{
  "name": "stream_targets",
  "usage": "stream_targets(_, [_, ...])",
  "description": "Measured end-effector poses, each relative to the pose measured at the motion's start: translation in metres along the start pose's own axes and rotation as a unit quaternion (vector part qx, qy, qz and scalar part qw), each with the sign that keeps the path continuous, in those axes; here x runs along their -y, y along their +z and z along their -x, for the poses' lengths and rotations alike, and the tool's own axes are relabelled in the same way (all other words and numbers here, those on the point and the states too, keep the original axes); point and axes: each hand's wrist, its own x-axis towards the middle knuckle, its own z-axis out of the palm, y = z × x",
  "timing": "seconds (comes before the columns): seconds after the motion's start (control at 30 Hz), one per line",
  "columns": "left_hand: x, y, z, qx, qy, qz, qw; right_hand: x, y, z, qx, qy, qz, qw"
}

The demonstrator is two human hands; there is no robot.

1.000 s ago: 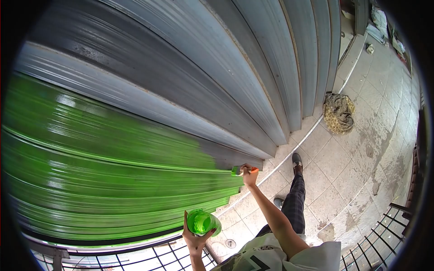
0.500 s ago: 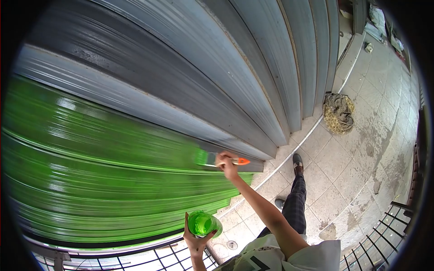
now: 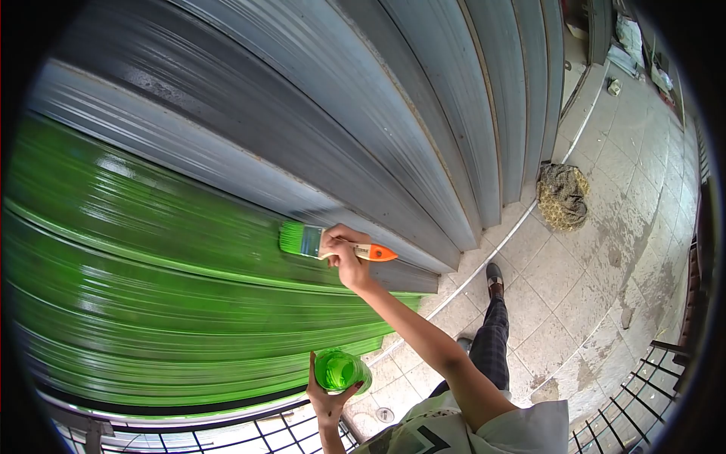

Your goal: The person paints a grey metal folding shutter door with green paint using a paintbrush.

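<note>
A flat paintbrush with a wooden handle, orange at its end (image 3: 382,253), is gripped by my right hand (image 3: 345,253). Its green-coated bristles lie against the green painted part (image 3: 174,219) of a ridged metal shutter. Bare grey slats (image 3: 302,129) stand above and to the right of the paint. Lower down, my left hand (image 3: 327,401) is wrapped round a clear container of green paint (image 3: 338,371), held with its opening up, near the lower edge of the shutter.
A speckled cloth (image 3: 563,197) lies bunched on the tiled floor (image 3: 560,280). My shoe (image 3: 494,276) rests near the white line beside the shutter. Black metal grilles (image 3: 635,393) stand at the lower right and lower left. Bags (image 3: 629,34) lie at the top right.
My right hand has moved the brush left and slightly up along the green band. The bristles now show clearly instead of blurred. My left hand and the container have stayed almost still.
</note>
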Motion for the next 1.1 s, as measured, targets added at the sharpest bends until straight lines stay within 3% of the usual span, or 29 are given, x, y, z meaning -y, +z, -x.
stream_targets(0.07, [-0.002,0.000,-0.002,0.000,-0.003,-0.006,1.000,-0.020,-0.008,0.004,-0.009,0.003,-0.002,1.000])
stream_targets(0.2, [-0.006,0.001,-0.003,-0.008,0.019,0.004,1.000,-0.083,-0.089,0.053,-0.050,0.024,-0.024,0.998])
stream_targets(0.27, [-0.014,0.002,-0.002,-0.005,0.013,0.004,1.000,-0.094,-0.129,0.078,-0.122,0.063,0.069,0.988])
stream_targets(0.33, [-0.012,0.003,-0.004,-0.003,0.038,0.012,0.999,-0.097,-0.167,0.094,-0.156,0.150,0.244,0.945])
stream_targets(0.4, [-0.007,0.005,-0.009,-0.003,0.069,0.023,0.997,-0.072,-0.176,0.094,-0.115,0.160,0.221,0.955])
stream_targets(0.47, [-0.014,0.011,-0.017,-0.007,0.080,0.009,0.997,-0.018,-0.143,0.077,-0.116,0.190,0.154,0.963])
stream_targets(0.57, [-0.019,0.017,-0.021,-0.022,0.105,-0.005,0.994,0.057,-0.094,0.048,-0.003,0.158,0.067,0.985])
stream_targets(0.73, [-0.044,0.026,-0.027,-0.109,0.175,-0.105,0.973,0.166,-0.022,0.050,0.205,0.174,0.172,0.948])
stream_targets(0.87, [-0.052,0.037,-0.024,-0.179,0.211,-0.164,0.947,0.172,-0.005,0.078,0.247,0.220,0.237,0.914])
stream_targets(0.97, [-0.055,0.044,-0.023,-0.216,0.231,-0.195,0.928,0.161,0.002,0.090,0.269,0.160,0.273,0.910])
stream_targets(1.1, [-0.055,0.048,-0.022,-0.234,0.260,-0.226,0.909,0.150,0.006,0.093,0.270,0.158,0.333,0.890])
